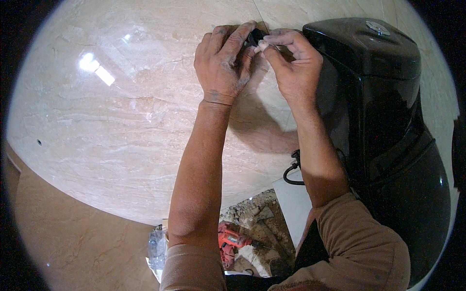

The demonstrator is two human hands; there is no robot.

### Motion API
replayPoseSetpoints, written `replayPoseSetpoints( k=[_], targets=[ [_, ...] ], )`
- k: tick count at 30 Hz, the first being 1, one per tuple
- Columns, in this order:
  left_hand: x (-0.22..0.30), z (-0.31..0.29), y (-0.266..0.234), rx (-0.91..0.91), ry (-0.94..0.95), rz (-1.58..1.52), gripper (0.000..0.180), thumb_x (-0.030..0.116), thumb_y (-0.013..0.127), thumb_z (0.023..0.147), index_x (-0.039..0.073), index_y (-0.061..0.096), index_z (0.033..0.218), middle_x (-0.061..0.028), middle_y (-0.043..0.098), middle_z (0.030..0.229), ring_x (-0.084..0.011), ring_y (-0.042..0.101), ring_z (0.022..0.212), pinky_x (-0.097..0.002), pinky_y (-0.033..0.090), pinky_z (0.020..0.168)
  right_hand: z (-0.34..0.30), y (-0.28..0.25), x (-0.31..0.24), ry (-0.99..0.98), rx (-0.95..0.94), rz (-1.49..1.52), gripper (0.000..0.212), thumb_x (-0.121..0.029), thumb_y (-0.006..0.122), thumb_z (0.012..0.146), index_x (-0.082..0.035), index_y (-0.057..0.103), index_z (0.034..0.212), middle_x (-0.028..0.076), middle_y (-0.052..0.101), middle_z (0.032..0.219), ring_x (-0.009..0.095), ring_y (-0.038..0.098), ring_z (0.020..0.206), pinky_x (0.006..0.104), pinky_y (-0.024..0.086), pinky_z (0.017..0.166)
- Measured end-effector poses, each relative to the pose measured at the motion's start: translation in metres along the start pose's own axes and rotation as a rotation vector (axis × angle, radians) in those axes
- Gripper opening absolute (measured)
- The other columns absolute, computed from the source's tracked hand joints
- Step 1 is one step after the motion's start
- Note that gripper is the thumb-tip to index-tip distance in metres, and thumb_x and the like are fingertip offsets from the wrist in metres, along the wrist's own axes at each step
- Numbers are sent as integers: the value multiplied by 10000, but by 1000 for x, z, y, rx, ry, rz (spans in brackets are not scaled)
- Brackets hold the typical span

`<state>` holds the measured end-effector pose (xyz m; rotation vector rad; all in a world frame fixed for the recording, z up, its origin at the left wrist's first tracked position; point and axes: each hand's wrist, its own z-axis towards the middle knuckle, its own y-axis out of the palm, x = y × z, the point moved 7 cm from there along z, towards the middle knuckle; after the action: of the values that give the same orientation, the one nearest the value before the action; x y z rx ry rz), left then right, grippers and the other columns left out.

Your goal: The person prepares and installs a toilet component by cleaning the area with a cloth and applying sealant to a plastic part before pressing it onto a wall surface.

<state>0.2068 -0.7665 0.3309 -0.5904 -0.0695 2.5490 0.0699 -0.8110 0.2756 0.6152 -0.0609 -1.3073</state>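
Both arms reach up in front of the marbled beige wall tiles. A small black round piece [256, 36] sits between the fingers of my left hand [221, 60], which is curled around it; its exact kind does not show. From the other side, my right hand [298, 63] comes close with thumb and forefinger pinched together beside the black piece. Something small and whitish [262, 45] shows at these fingertips, too small to name. My fingers look dusty and partly hide what they hold.
A glossy black toilet [388, 106] with a round flush button [377, 27] stands close at my right. A black hose [291, 177] curves below my right forearm. Lower down lie a red power drill [233, 238], broken rubble [264, 223] and a clear plastic bag [157, 250].
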Motion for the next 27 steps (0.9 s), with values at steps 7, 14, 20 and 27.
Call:
replayPoseSetpoints(
  k=[7,14,20,27],
  targets=[
    [3,0,-4,16,-4,10,415,253,752,821,171,678,1221,-100,660,1114,-306,655,979,-387,529,813,0,-1,-2,-3,-7,-10,81,62,696,829,-8,681,865,74,726,905,130,686,872,273,550,803],
    [6,3,1,-41,4,7,431,174,758,753,269,650,1159,-21,642,1063,-234,639,908,-374,441,722,0,-1,-1,0,-1,-2,99,71,688,813,-17,684,858,80,728,895,137,684,865,277,549,796],
    [9,5,1,-98,35,79,375,219,743,771,254,640,1130,0,645,964,-212,630,784,-358,418,668,2,0,-2,-40,-18,-7,106,67,690,801,-16,689,866,77,728,893,138,682,850,280,552,796],
    [9,8,7,-201,16,149,358,309,706,809,244,636,1154,-18,631,966,-250,628,764,-374,469,690,4,-1,1,-41,-10,-69,82,29,714,796,-24,701,857,80,728,879,152,685,832,288,548,776]
  ],
)
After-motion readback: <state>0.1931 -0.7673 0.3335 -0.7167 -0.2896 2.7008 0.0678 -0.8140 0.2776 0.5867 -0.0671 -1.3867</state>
